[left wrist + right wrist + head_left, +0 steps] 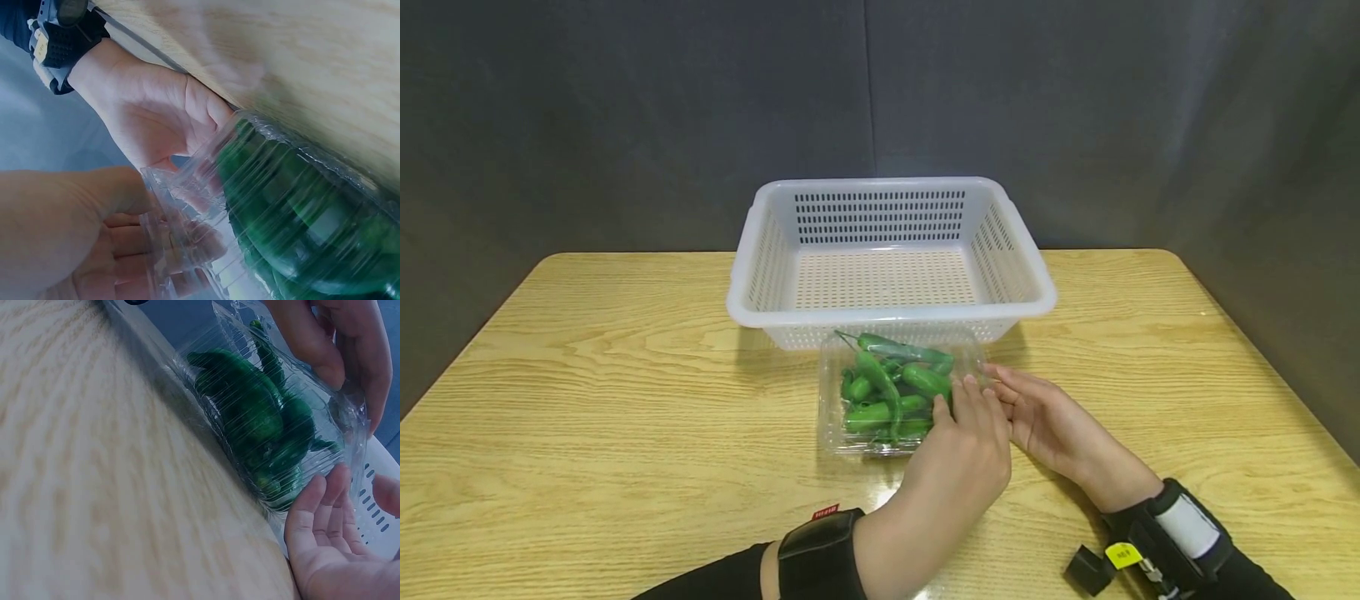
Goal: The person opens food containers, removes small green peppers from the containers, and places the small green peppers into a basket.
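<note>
On table (625,392): box (830,417) of peppers (925,380) is sitting just in front of basket (741,317)
Left hand (958,458): pinching box's right edge, thumb and fingers
Right hand (1063,429): fingers lying relaxed, touching box's side

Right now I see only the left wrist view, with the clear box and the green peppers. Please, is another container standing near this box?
Observer: Yes. In the head view, a white basket stands just behind the clear box, on its far side. I cannot tell whether they touch.
Operator: Thank you. Are the walls of this basket solid, or do they have openings?
Observer: They have openings: the head view shows rows of small slots in its far wall.
</note>
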### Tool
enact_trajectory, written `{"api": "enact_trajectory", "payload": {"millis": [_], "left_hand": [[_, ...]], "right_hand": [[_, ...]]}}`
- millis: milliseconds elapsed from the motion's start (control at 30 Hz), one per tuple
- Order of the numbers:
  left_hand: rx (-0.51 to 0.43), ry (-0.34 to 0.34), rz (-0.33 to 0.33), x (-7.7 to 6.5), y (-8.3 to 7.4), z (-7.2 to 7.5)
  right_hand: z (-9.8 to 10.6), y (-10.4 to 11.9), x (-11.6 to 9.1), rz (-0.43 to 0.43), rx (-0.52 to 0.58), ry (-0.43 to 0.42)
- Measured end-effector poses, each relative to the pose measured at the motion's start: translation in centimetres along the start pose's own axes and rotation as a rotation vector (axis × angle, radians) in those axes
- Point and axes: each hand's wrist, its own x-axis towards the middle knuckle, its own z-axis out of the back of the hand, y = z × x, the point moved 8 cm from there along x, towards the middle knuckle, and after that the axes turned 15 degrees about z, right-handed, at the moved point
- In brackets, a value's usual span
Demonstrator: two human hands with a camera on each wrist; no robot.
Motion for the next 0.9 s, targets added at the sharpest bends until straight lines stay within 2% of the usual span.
{"api": "enact_trajectory", "payload": {"millis": [233,433,633,900], "left_hand": [[-0.015,-0.015,-0.005,0.1,0.2,0.1],[-0.023,-0.002,-0.005,0.0,0.3,0.1],[-0.043,0.037,-0.006,-0.1,0.5,0.2],[-0.114,0.125,0.017,-0.1,1.3,0.4]], "right_hand": [[0.0,-0.1,0.1,-0.001,0.071,0.011],[-0.1,-0.2,0.1,0.002,0.106,0.029],[-0.1,-0.2,0.1,0.004,0.142,0.041],[-0.4,-0.2,0.1,0.005,0.15,0.065]]}}
